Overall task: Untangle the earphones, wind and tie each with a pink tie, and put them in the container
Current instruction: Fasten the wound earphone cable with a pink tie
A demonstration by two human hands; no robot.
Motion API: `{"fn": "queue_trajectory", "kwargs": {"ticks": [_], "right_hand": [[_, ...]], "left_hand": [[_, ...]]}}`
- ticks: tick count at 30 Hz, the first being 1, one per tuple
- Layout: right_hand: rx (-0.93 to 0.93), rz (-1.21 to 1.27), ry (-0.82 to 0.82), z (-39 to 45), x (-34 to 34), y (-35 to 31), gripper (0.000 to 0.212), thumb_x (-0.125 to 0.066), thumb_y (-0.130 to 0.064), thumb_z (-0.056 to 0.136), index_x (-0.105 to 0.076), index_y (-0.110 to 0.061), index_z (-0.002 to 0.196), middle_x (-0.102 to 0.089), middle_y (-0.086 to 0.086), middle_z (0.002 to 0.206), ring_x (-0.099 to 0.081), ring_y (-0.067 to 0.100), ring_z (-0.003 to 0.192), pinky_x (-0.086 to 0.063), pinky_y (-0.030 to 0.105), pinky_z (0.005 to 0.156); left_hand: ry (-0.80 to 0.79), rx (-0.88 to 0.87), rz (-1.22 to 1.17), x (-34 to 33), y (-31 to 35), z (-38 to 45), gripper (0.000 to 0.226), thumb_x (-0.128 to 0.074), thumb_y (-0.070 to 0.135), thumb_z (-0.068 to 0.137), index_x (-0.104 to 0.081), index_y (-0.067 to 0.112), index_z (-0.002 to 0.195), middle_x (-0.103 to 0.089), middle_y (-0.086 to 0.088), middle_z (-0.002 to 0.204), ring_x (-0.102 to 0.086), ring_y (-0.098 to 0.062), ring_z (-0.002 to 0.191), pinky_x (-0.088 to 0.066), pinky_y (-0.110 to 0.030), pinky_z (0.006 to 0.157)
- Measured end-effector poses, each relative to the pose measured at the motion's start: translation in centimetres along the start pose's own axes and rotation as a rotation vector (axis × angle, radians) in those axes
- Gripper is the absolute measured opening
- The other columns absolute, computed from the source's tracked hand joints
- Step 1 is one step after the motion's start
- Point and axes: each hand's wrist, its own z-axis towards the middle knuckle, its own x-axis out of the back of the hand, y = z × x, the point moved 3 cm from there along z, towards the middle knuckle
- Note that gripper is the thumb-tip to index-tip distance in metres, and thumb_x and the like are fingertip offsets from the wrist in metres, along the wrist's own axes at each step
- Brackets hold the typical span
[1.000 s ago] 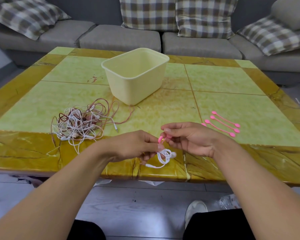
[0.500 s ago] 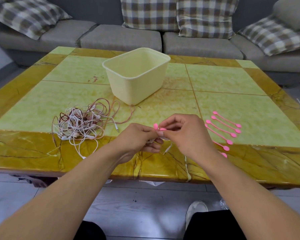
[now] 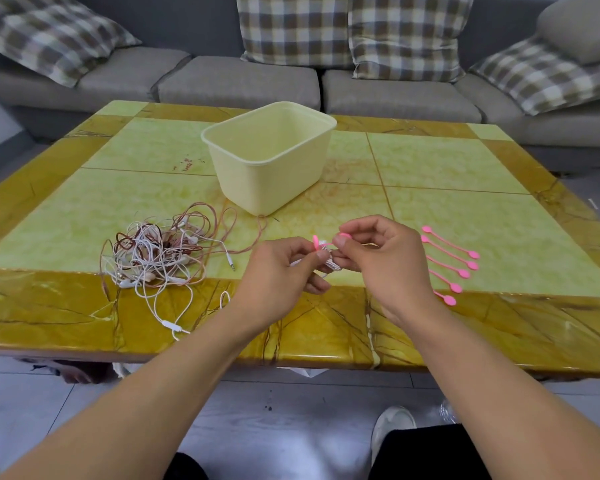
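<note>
A wound earphone bundle (image 3: 329, 263) is gripped by the left hand (image 3: 284, 271); its pink tie (image 3: 328, 241) (lying crosswise) is pinched by the right hand (image 3: 378, 258).

pink ties (image 3: 450, 252), cream container (image 3: 274, 174), grey sofa (image 3: 236, 81)

Glossy marble-look table (image 3: 430, 168), matt plastic container (image 3: 274, 174) (smooth), woven cloth cushions (image 3: 291, 26).
</note>
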Motion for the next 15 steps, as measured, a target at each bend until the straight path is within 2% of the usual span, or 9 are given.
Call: {"fn": "queue_trajectory", "kwargs": {"ticks": [5, 7, 9, 11, 13, 15], "right_hand": [[-0.032, 0.082, 0.016, -0.2, 0.2, -0.2, 0.010, -0.072, 0.000, 0.091, -0.071, -0.007, 0.097, -0.074, 0.007, 0.082, -0.076, 0.021, 0.067, -0.060, 0.024, 0.065], [-0.039, 0.087, 0.022, -0.2, 0.3, -0.3, 0.009, -0.070, 0.001, 0.092, -0.070, -0.007, 0.097, -0.073, 0.009, 0.084, -0.076, 0.022, 0.068, -0.060, 0.024, 0.066], [-0.032, 0.082, 0.024, -0.2, 0.3, -0.3, 0.010, -0.069, 0.000, 0.093, -0.070, -0.009, 0.096, -0.072, 0.010, 0.087, -0.076, 0.021, 0.069, -0.061, 0.025, 0.067], [-0.009, 0.049, 0.011, -0.2, 0.3, -0.3, 0.010, -0.071, -0.001, 0.092, -0.070, -0.011, 0.095, -0.073, 0.007, 0.086, -0.076, 0.019, 0.070, -0.062, 0.027, 0.071], [0.036, -0.036, -0.013, -0.3, 0.3, -0.4, 0.010, -0.074, -0.005, 0.091, -0.071, -0.014, 0.094, -0.074, 0.000, 0.080, -0.075, 0.013, 0.072, -0.060, 0.025, 0.073], [0.090, -0.113, -0.042, -0.5, 0.3, -0.5, 0.009, -0.077, -0.008, 0.088, -0.072, -0.016, 0.092, -0.075, -0.005, 0.076, -0.072, 0.004, 0.072, -0.054, 0.016, 0.069]], "left_hand": [[0.061, -0.224, 0.234, -0.2, 0.4, -0.6, 0.009, -0.067, 0.021, 0.097, -0.075, 0.017, 0.095, -0.075, 0.007, 0.074, -0.073, -0.008, 0.065, -0.060, -0.037, 0.065], [0.084, -0.248, 0.277, -0.3, 0.5, -0.8, 0.005, -0.066, 0.023, 0.098, -0.069, 0.021, 0.094, -0.075, 0.008, 0.072, -0.072, -0.003, 0.065, -0.057, -0.032, 0.061], [0.098, -0.225, 0.266, -0.5, 0.5, -0.8, 0.011, -0.066, 0.024, 0.098, -0.057, 0.022, 0.092, -0.076, 0.010, 0.072, -0.073, -0.004, 0.065, -0.053, -0.024, 0.058], [0.109, -0.183, 0.191, -0.8, 0.4, -0.7, 0.017, -0.066, 0.022, 0.098, -0.050, 0.019, 0.092, -0.077, 0.007, 0.073, -0.074, -0.009, 0.065, -0.053, -0.020, 0.059], [0.114, -0.114, 0.035, -1.1, 0.1, -0.5, 0.015, -0.067, 0.019, 0.097, -0.052, 0.017, 0.099, -0.078, -0.002, 0.077, -0.076, -0.017, 0.071, -0.060, -0.028, 0.069], [0.103, -0.006, -0.158, -1.5, -0.2, -0.4, 0.019, -0.066, 0.016, 0.098, -0.055, 0.011, 0.113, -0.078, -0.007, 0.078, -0.077, -0.021, 0.083, -0.063, -0.033, 0.077]]}}
